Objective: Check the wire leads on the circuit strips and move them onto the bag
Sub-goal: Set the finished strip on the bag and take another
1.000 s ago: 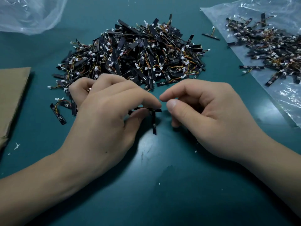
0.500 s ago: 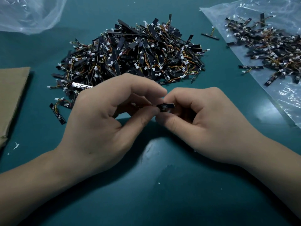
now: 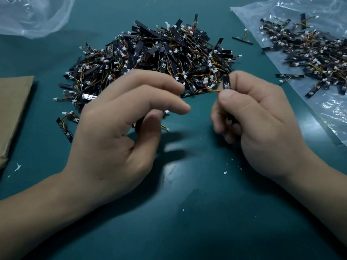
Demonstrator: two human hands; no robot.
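Observation:
My right hand (image 3: 262, 124) pinches a black circuit strip (image 3: 226, 83) upright between thumb and fingers. Its orange wire lead curves left to a white connector (image 3: 205, 81). My left hand (image 3: 120, 132) is curled around another circuit strip (image 3: 138, 126), mostly hidden under the fingers, with its wire and white plug (image 3: 167, 129) poking out to the right. Behind both hands lies the big pile of strips (image 3: 159, 57) on the green table. The clear bag (image 3: 330, 113) at the right carries a smaller heap of strips (image 3: 309, 51).
A second clear plastic bag (image 3: 33, 15) lies crumpled at the far left corner. A brown cardboard sheet (image 3: 13, 109) covers the left edge. A stray strip (image 3: 242, 40) rests between pile and bag. Loose strips (image 3: 64, 127) lie left of my left hand.
The hands were together on the strips; now they have parted. My right hand has drawn one strip up and to the right, and my left hand keeps the other.

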